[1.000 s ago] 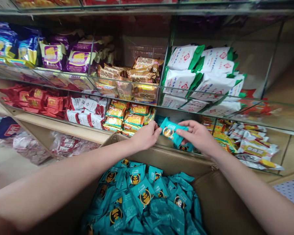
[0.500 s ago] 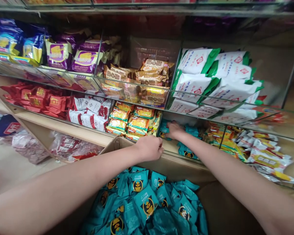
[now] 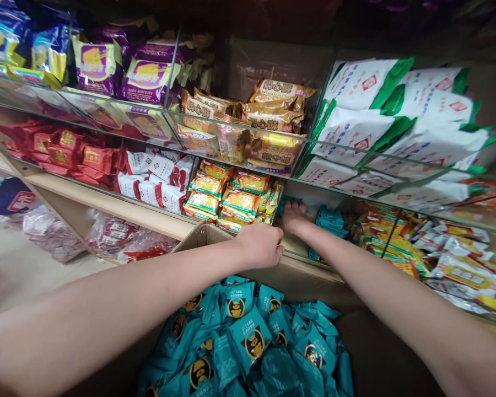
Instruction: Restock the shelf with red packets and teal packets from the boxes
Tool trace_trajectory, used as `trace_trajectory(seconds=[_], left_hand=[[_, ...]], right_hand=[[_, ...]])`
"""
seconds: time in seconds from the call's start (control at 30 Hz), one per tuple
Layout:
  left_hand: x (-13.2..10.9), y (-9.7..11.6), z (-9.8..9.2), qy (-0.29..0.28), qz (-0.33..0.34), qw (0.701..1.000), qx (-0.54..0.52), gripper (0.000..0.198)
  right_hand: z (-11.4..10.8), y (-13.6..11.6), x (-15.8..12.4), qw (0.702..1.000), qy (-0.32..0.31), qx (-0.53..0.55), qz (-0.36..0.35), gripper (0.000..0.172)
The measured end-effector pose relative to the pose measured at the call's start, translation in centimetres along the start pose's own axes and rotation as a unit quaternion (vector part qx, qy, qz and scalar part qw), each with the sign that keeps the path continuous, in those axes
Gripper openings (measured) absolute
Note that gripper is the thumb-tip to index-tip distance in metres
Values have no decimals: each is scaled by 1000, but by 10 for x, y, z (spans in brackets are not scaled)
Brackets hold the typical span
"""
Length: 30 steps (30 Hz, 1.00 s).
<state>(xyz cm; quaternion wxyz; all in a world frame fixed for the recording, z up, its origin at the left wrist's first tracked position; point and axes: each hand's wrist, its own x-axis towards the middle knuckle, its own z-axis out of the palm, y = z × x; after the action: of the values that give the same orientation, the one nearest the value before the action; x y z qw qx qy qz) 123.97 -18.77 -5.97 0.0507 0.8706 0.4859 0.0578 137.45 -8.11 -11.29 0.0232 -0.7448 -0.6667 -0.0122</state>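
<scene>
My right hand (image 3: 296, 217) reaches into a lower glass compartment, its fingers extended against a teal packet (image 3: 290, 199) at the left side; their tips are partly hidden. More teal packets (image 3: 333, 220) lie right of that hand. My left hand (image 3: 261, 245) is curled closed at the far edge of a cardboard box (image 3: 202, 234), in front of orange-green packets (image 3: 244, 199). Whatever it grips, if anything, is hidden. Below both forearms, the box holds a pile of teal packets with round black and yellow prints (image 3: 254, 343).
The upper shelf holds purple packets (image 3: 97, 63), brown packets (image 3: 273, 118) and white-green packets (image 3: 364, 82) behind glass. Red packets (image 3: 62, 149), white-red packets (image 3: 161, 168) and silver packets (image 3: 463, 270) fill lower compartments. Clear bags (image 3: 111, 234) lie below, at left.
The view has shifted, so the upper packets look larger and farther right. My right hand has gone deeper into the compartment, its fingers flatter. My left hand stays closed by the box edge.
</scene>
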Motion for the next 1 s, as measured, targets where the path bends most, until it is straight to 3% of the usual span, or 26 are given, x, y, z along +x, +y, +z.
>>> trace_trajectory(seconds=[0.27,0.47,0.77,1.0], left_hand=[[-1,1,1,5,4,1000,11,26],[-2,0,0,15,9,1000,10,25],[-3,0,0,15,4,1000,2,23],[-2,-1,1,14,1,1000,-7,24]], right_hand=[[-11,-3,9,998,-47,34,-20,59],[-16,-10,6,998,-33,47,35,54],[-25,0,-1,999,3,41,13,66],[-35,18,8,999,-3,38,-24,48]])
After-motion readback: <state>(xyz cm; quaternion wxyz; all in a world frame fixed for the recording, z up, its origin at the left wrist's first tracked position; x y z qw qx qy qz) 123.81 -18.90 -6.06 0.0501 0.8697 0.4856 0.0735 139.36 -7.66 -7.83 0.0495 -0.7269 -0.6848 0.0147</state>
